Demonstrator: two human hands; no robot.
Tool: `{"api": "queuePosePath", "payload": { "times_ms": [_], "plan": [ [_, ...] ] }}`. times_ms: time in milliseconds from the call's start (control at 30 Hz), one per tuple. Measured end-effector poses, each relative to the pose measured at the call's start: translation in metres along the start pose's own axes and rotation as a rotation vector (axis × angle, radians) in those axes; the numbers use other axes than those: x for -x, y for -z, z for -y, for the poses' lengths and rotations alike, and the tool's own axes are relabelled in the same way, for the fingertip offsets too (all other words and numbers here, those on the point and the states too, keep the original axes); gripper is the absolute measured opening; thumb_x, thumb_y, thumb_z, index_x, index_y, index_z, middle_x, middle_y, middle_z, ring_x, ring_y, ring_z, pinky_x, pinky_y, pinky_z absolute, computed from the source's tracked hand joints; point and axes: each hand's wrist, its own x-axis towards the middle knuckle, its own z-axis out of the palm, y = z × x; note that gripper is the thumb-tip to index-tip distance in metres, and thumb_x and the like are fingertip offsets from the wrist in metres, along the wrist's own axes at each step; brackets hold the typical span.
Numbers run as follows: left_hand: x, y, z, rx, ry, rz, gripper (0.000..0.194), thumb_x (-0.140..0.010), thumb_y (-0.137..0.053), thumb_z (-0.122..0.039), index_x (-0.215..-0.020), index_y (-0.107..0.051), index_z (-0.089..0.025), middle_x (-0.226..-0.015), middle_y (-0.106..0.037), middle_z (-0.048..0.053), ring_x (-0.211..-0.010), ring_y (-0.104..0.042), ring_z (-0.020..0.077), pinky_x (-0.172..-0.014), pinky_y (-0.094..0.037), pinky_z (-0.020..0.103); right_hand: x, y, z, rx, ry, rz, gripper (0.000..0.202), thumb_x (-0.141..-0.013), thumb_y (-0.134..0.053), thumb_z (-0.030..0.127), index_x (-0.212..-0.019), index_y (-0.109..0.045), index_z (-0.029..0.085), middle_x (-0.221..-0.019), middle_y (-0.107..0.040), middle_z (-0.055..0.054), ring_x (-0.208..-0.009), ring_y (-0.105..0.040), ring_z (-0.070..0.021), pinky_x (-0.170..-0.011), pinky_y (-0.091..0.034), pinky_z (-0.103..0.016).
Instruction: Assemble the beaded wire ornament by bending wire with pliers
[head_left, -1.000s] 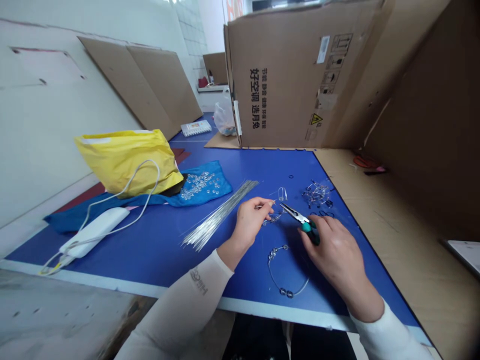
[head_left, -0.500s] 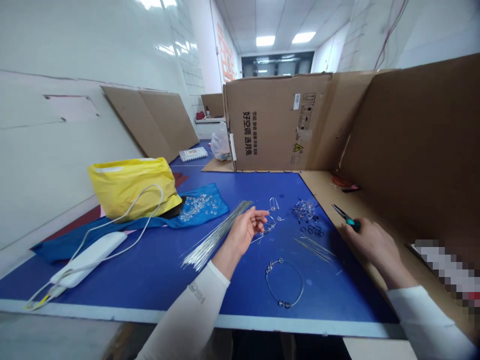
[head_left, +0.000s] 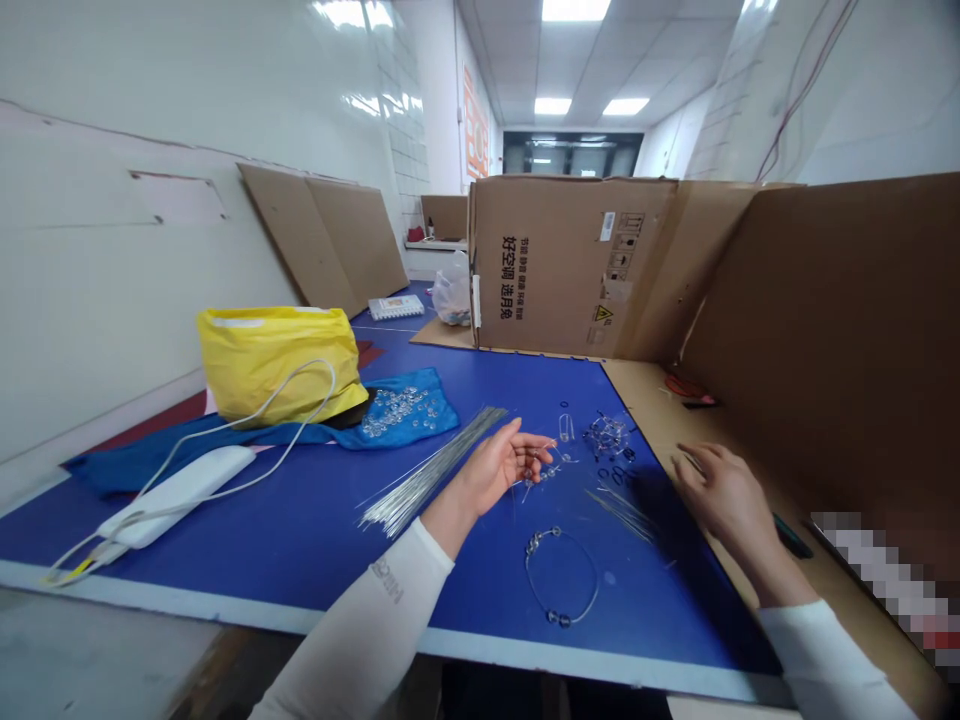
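Observation:
My left hand (head_left: pixel 510 468) is palm-up over the table's middle, fingers curled and thumb raised. A thin beaded wire piece (head_left: pixel 550 472) shows at its fingertips, partly hidden by them. Just beyond stands out a U-shaped wire (head_left: pixel 566 428). My right hand (head_left: pixel 724 497) is closed over pliers on the right-hand cardboard. A green handle (head_left: pixel 792 537) shows past the wrist; the hand hides the middle of the tool. A wire ring with clear beads (head_left: pixel 598 575) lies in front. Beside my left forearm is a bundle of straight wires (head_left: pixel 431 475).
Clear beads (head_left: pixel 401 410) lie on a blue cloth near a yellow bag (head_left: pixel 281 365). A white power strip (head_left: pixel 176 497) with a cable is at left. Wire-and-bead pieces (head_left: pixel 607 435), black rings (head_left: pixel 619 475) and short wires (head_left: pixel 622 512) lie between my hands. Cardboard (head_left: pixel 562 270) walls the back and right.
My left hand has shifted slightly right and nearer, and the U-shaped wire with it. The right hand is lower; its pliers, whose jaws stuck out before, now show their handle behind the wrist.

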Motion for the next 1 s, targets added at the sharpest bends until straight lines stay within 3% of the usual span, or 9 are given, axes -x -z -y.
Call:
{"api": "queuePosePath", "payload": {
  "times_ms": [67, 200, 333, 533, 733, 1000],
  "plan": [
    [0.001, 0.000, 0.001, -0.046, -0.021, 0.016, 0.055, -0.097, -0.052, -0.056, -0.092, -0.080, -0.008, -0.080, -0.071, 0.013, -0.064, -0.060, 0.0146, -0.064, -0.048, 0.028, -0.005, 0.000, 0.037, -0.127, 0.134, 0.032, 0.034, -0.098, -0.051, 0.040, -0.109, -0.075, 0.018, -0.107, -0.075, -0.015, -0.096, -0.070, -0.0287, -0.084, -0.056, -0.046],
    [0.002, 0.001, 0.003, -0.119, -0.104, -0.015, 0.057, -0.091, -0.059, -0.062, -0.089, -0.080, -0.009, -0.076, -0.070, 0.011, -0.060, -0.056, 0.0129, -0.060, -0.043, 0.027, -0.014, -0.009, 0.109, -0.323, 0.374, 0.105, 0.025, -0.098, -0.056, 0.026, -0.114, -0.074, 0.023, -0.115, -0.075, -0.010, -0.109, -0.068, -0.0246, -0.096, -0.054, -0.045],
    [0.000, 0.004, 0.004, -0.112, -0.175, -0.075, 0.056, -0.086, -0.064, -0.064, -0.082, -0.076, -0.009, -0.072, -0.069, 0.010, -0.057, -0.055, 0.0124, -0.056, -0.039, 0.026, -0.024, -0.026, 0.146, -0.411, 0.484, 0.125, 0.033, -0.093, -0.054, 0.009, -0.116, -0.074, 0.022, -0.112, -0.076, -0.010, -0.104, -0.068, -0.0229, -0.093, -0.053, -0.041],
    [-0.001, 0.005, 0.001, -0.068, -0.208, -0.110, 0.049, -0.087, -0.066, -0.057, -0.095, -0.071, -0.009, -0.077, -0.071, 0.010, -0.056, -0.057, 0.0124, -0.054, -0.040, 0.026, -0.028, -0.042, 0.142, -0.515, 0.453, 0.164, 0.019, -0.096, -0.059, 0.018, -0.099, -0.078, 0.021, -0.088, -0.077, -0.007, -0.085, -0.066, -0.0219, -0.081, -0.052, -0.036],
    [0.001, 0.003, -0.003, -0.071, -0.198, -0.158, 0.047, -0.091, -0.063, -0.054, -0.110, -0.066, -0.011, -0.093, -0.078, 0.015, -0.071, -0.070, 0.0201, -0.076, -0.054, 0.035, -0.024, -0.048, 0.130, -0.662, 0.213, 0.187, 0.023, -0.094, -0.056, 0.026, -0.090, -0.079, 0.022, -0.087, -0.079, -0.006, -0.085, -0.070, -0.0218, -0.083, -0.053, -0.038],
    [0.005, -0.001, -0.004, -0.147, -0.248, -0.183, 0.042, -0.095, -0.061, -0.048, -0.120, -0.065, -0.014, -0.115, -0.076, 0.017, -0.095, -0.075, 0.0249, -0.092, -0.049, 0.037, -0.026, -0.059, 0.125, -0.845, -0.120, 0.169, 0.032, -0.086, -0.059, 0.045, -0.084, -0.079, 0.021, -0.085, -0.080, -0.009, -0.079, -0.073, -0.0242, -0.076, -0.056, -0.037]
  ]
}}
